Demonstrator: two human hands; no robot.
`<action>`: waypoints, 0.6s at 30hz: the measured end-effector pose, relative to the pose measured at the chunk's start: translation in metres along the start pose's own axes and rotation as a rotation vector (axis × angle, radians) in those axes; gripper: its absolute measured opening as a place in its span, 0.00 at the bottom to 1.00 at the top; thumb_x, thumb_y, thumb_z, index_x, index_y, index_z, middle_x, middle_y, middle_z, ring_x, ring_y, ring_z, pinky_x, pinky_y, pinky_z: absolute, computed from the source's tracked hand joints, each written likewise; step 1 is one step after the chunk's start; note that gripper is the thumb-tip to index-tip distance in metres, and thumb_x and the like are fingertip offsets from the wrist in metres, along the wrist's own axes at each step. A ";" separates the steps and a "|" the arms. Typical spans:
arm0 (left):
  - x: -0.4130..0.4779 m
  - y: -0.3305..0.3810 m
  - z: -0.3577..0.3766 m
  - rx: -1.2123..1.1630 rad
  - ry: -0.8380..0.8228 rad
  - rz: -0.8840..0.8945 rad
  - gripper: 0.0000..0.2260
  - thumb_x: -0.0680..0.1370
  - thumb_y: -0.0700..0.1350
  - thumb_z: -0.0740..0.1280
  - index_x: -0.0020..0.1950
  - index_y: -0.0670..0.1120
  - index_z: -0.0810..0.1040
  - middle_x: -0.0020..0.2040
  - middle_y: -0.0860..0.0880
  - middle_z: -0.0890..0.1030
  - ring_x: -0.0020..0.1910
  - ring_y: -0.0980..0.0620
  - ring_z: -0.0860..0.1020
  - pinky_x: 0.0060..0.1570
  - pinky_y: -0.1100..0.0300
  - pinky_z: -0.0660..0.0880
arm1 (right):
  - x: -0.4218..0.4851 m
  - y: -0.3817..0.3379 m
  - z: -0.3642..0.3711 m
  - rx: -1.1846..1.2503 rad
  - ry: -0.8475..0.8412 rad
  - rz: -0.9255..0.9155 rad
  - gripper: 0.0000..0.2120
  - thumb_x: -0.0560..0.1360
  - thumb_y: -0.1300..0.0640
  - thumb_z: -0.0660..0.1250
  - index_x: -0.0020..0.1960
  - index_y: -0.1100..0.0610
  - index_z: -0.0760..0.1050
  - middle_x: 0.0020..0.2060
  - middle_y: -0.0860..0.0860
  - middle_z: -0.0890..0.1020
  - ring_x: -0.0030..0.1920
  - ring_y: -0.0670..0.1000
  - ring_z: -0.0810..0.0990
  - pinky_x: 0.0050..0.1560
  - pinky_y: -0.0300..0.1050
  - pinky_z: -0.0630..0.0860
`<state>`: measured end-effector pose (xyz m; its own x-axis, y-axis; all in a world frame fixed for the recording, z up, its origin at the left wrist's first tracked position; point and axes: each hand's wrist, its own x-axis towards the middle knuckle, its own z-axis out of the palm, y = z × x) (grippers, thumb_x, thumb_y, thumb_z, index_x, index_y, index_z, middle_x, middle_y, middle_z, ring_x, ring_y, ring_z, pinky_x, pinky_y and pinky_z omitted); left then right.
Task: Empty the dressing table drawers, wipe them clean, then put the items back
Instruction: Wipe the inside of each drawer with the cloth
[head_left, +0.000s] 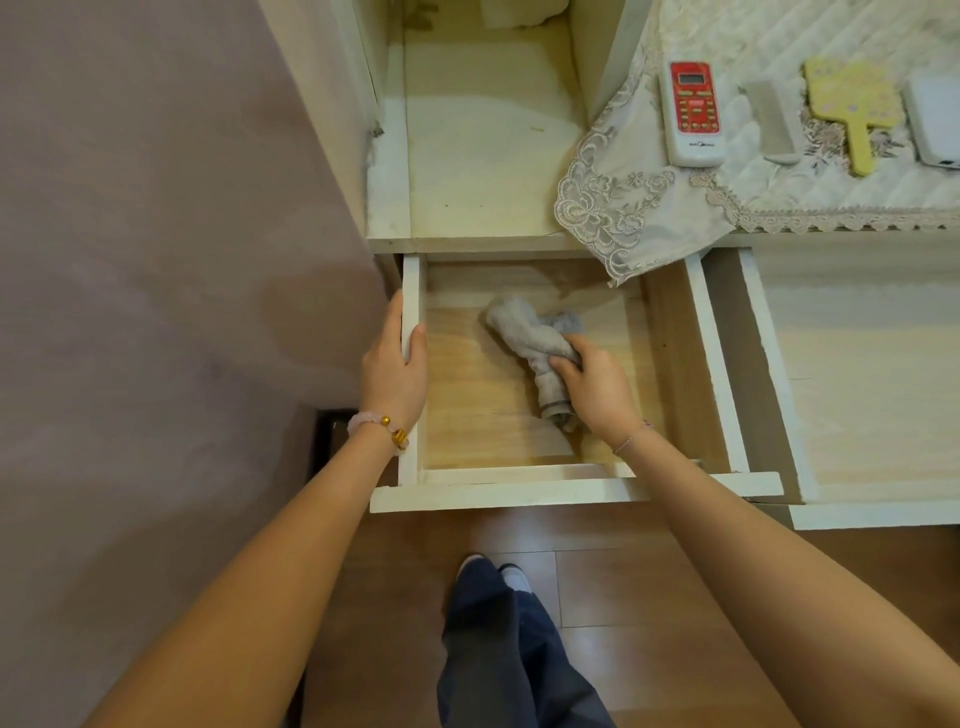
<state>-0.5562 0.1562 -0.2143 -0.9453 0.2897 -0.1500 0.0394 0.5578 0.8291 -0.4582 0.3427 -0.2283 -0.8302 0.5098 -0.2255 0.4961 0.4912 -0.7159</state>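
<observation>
My L hand (393, 364) grips the open drawer's (519, 491) left wall; R hand (592, 387) holds a bunched grey cloth (530, 332) w/ fingers curled, pressed on the drawer bottom.

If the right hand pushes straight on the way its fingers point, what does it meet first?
Beyond the crumpled grey cloth that the right hand grips, only bare wood lies ahead; it would probably first meet the shadowed back wall of the open white-edged wooden drawer.
</observation>
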 end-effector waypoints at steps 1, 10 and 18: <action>0.000 0.000 0.000 0.000 -0.005 -0.003 0.22 0.82 0.48 0.53 0.76 0.52 0.55 0.73 0.51 0.64 0.71 0.51 0.64 0.64 0.63 0.60 | -0.001 -0.003 -0.006 0.119 -0.007 0.040 0.11 0.78 0.60 0.61 0.59 0.59 0.74 0.46 0.53 0.81 0.47 0.51 0.78 0.43 0.38 0.71; -0.008 0.025 -0.019 0.032 -0.139 -0.117 0.22 0.83 0.46 0.53 0.76 0.50 0.53 0.73 0.47 0.64 0.70 0.45 0.64 0.63 0.59 0.62 | -0.051 -0.025 -0.067 0.741 0.030 0.345 0.11 0.79 0.58 0.61 0.58 0.60 0.76 0.47 0.55 0.82 0.46 0.51 0.81 0.43 0.42 0.77; -0.052 0.060 -0.034 0.352 -0.123 0.139 0.23 0.80 0.49 0.58 0.74 0.45 0.60 0.72 0.46 0.66 0.70 0.46 0.65 0.66 0.51 0.64 | -0.101 -0.023 -0.116 0.851 0.152 0.370 0.11 0.79 0.58 0.61 0.58 0.61 0.76 0.48 0.57 0.83 0.47 0.55 0.82 0.46 0.48 0.80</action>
<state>-0.5154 0.1480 -0.1384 -0.8781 0.4604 -0.1301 0.2933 0.7329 0.6138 -0.3562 0.3616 -0.1123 -0.5852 0.6462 -0.4899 0.3196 -0.3714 -0.8717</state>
